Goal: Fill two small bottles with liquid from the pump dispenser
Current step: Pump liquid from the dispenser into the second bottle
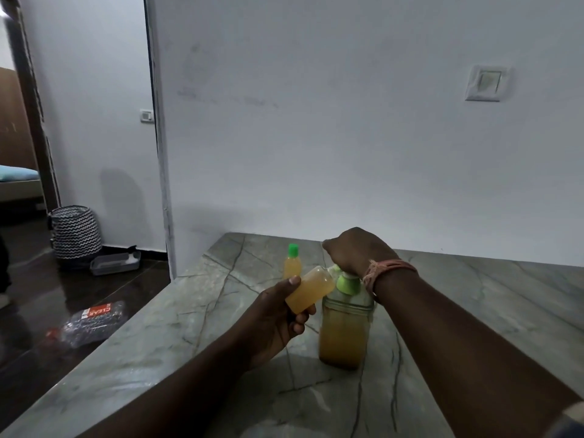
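Observation:
A large clear pump dispenser (344, 330) with a green collar stands on the grey marble counter (196, 311), holding amber liquid. My right hand (354, 251) rests on top of its pump head and hides it. My left hand (275, 317) grips a small uncapped bottle (311, 294) of yellow liquid, tilted with its mouth against the dispenser's spout. A second small bottle (292, 262) with a green cap stands upright behind, filled with yellow liquid.
The counter runs along a white wall with a switch plate (485, 83). To the left the floor drops away, with a crushed plastic bottle (91, 324), a grey tray (115, 262) and a zigzag-patterned basket (76, 232).

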The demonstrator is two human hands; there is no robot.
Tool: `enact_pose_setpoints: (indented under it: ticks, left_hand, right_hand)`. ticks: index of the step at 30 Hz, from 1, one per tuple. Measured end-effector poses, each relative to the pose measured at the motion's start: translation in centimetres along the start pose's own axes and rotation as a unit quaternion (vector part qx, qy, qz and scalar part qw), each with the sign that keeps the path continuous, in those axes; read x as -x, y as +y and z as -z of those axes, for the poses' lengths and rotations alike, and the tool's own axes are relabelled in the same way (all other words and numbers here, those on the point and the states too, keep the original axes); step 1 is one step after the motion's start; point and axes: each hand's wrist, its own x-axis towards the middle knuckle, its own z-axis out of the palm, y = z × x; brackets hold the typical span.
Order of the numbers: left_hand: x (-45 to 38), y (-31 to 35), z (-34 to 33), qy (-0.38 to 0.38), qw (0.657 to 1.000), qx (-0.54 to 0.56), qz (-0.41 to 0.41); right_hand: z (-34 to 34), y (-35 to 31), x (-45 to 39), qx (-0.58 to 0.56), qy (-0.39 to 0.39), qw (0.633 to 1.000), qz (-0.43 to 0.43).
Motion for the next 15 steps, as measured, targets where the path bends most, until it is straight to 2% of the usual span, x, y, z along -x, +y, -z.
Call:
enact_pose_setpoints:
  ticks: [5,8,15]
  left_hand:
    - [0.4,0.1,-0.4,-0.002,1.000,-0.006,-0.001]
    - [0.4,0.0,-0.5,-0.006,1.000,-0.005,-0.004]
    - [0.1,0.0,-0.1,-0.004,1.000,-0.003,0.000]
  right_hand:
    - [0.7,-0.7,0.4,0.045,-0.025,0.999,0.005]
    - [1.5,-1.0,0.2,0.066,0.008,0.998,0.005]
    - [-0.3,0.0,-0.5,-0.005,-0.001,1.000,-0.018]
